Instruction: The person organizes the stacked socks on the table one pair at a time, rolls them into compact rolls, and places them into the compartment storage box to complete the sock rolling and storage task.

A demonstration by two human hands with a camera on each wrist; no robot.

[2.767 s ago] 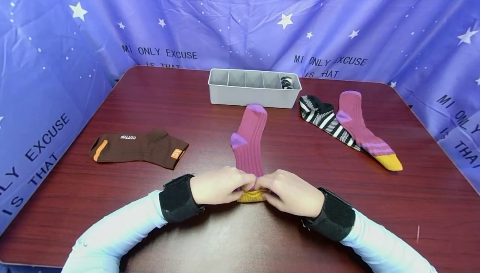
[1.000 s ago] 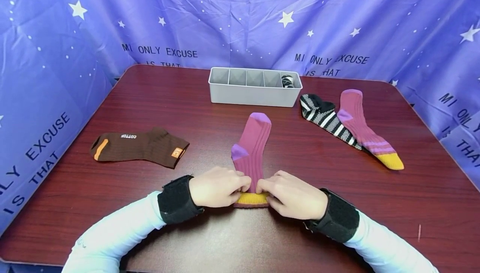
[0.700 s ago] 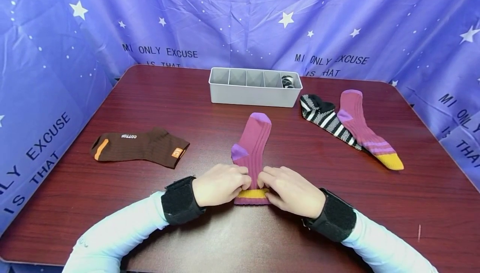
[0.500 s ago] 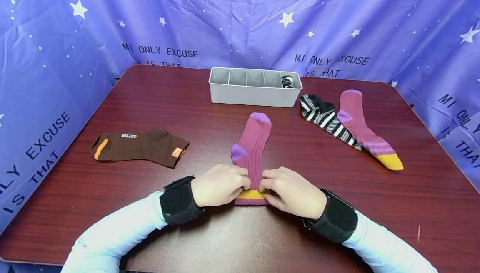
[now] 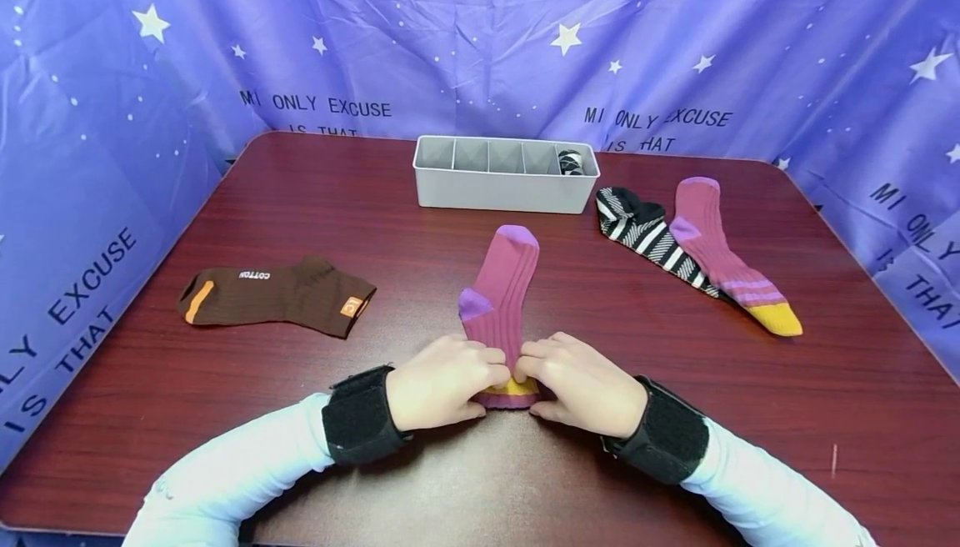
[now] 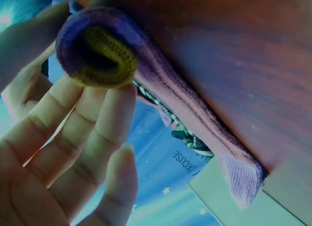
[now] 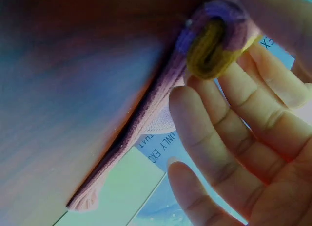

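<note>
A pink ribbed sock (image 5: 498,313) with a purple heel lies lengthwise before me, its near yellow end rolled up. My left hand (image 5: 442,382) grips the left side of the roll, fingers over the top and thumb at the near edge. On the right side, my right hand (image 5: 587,386) holds the roll the same way. The left wrist view shows the coiled end (image 6: 105,55), yellow inside pink and purple, between thumb and fingertips. A similar coil (image 7: 214,46) appears at the right hand's fingers. Part of the roll is hidden under both hands.
A grey divided box (image 5: 506,188) stands at the back, a black-and-white rolled item (image 5: 571,163) in its right compartment. To the right, another pink sock (image 5: 712,238) overlaps a striped black-and-white sock (image 5: 652,238). A brown sock (image 5: 277,297) lies left on the dark red table (image 5: 337,197).
The sock's near end has been rolled over further, and a pink-purple band now shows below the yellow. Its far end has shifted slightly toward me. The left thumb now shows at the near edge.
</note>
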